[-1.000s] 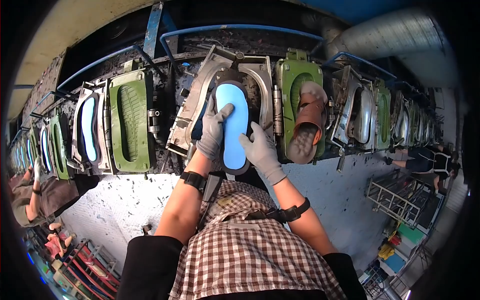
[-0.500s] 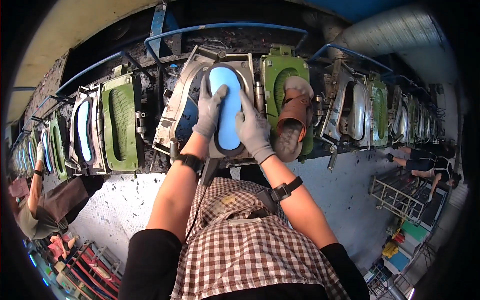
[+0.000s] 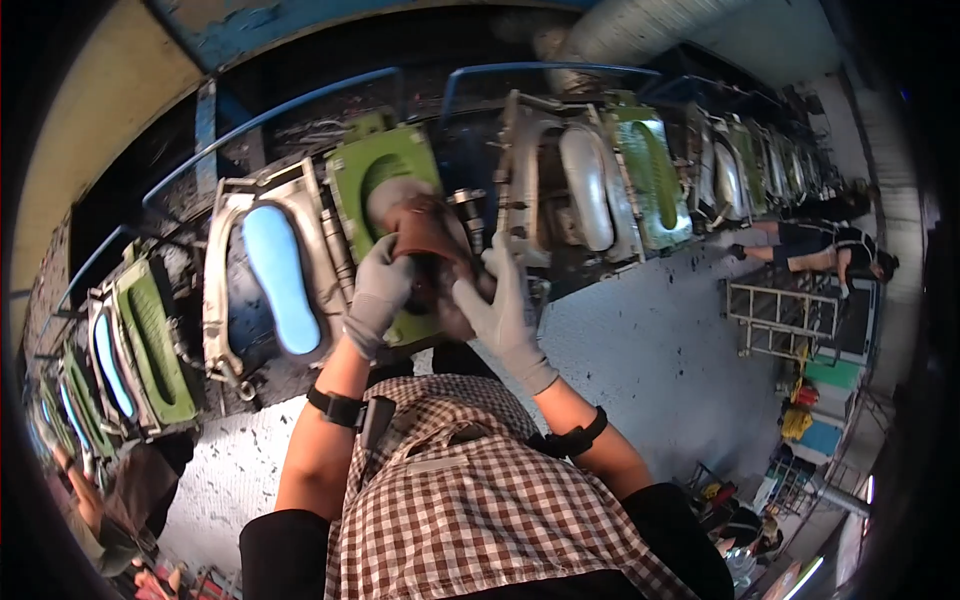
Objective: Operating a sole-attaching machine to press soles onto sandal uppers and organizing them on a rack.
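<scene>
A brown sandal point(image 3: 425, 232) with a dark sole, blurred by motion, is over the green mold plate point(image 3: 345, 165) in front of me. My left hand point(image 3: 378, 298), in a grey glove, is closed on the sandal's near left edge. On the other side my right hand point(image 3: 505, 318), also gloved, has its thumb and fingers apart beside the heel end. Its thumb lies close to the sandal; whether it touches, I cannot tell. To the left, a light-blue insole-shaped piece point(image 3: 280, 278) lies in an open metal mold frame point(image 3: 222, 290).
More molds run along the bench on both sides, among them a silvery metal last point(image 3: 587, 190) and another green plate point(image 3: 150, 340). Blue rails point(image 3: 280, 115) pass behind them. A co-worker's arm point(image 3: 85, 495) shows at lower left; another person point(image 3: 840, 250) stands right, near a metal rack point(image 3: 785, 312).
Both hands have left the light-blue piece, which stays in the metal mold. They are now at the brown sandal, left hand gripping it. The whole view has shifted toward the right.
</scene>
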Demonstrator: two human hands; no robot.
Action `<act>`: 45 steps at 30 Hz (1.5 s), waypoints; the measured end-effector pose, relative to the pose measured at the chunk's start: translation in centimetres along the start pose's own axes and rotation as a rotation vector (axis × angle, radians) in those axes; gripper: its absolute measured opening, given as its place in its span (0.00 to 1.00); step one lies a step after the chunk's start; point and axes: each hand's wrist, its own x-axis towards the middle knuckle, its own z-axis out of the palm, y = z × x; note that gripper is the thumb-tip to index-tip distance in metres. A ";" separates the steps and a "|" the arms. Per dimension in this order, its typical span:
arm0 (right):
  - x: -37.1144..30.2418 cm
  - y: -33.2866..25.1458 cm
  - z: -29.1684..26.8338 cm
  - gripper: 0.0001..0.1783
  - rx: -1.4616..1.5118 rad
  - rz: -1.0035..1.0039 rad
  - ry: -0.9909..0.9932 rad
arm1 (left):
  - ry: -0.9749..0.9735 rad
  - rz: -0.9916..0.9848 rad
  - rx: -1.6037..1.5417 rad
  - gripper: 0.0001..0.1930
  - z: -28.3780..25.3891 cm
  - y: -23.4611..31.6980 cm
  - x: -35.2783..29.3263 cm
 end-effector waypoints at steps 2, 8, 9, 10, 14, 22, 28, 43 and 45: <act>-0.1 2.4 -2.9 0.35 0.237 0.164 -0.085 | -0.104 -0.067 -0.359 0.17 3.3 1.2 1.2; 2.1 13.0 -12.7 0.11 0.537 0.408 0.384 | -0.358 0.323 -0.213 0.37 19.0 8.4 0.5; 3.7 12.0 -14.8 0.14 0.588 0.530 0.347 | -0.183 0.451 -0.209 0.34 21.8 6.6 2.5; 4.8 12.1 -17.1 0.17 0.625 0.660 0.331 | -0.228 0.288 -0.358 0.37 24.3 6.2 4.7; 7.3 17.5 -22.3 0.30 0.492 0.463 0.369 | -0.049 -0.040 -0.334 0.42 31.1 8.6 12.0; 17.0 19.6 -24.5 0.27 -0.247 -0.025 0.370 | -0.103 -0.207 -0.685 0.23 33.5 6.0 11.6; 19.1 19.1 -22.2 0.17 -0.387 -0.361 -0.445 | -0.126 -0.132 -0.601 0.23 32.8 4.7 8.3; 12.2 20.2 -26.1 0.18 -0.142 -0.208 -0.690 | -0.078 -0.391 -0.723 0.22 31.6 4.6 -0.7; 13.1 21.3 -24.3 0.24 -0.086 -0.225 -0.534 | 0.123 -0.063 -0.673 0.25 32.2 4.4 2.2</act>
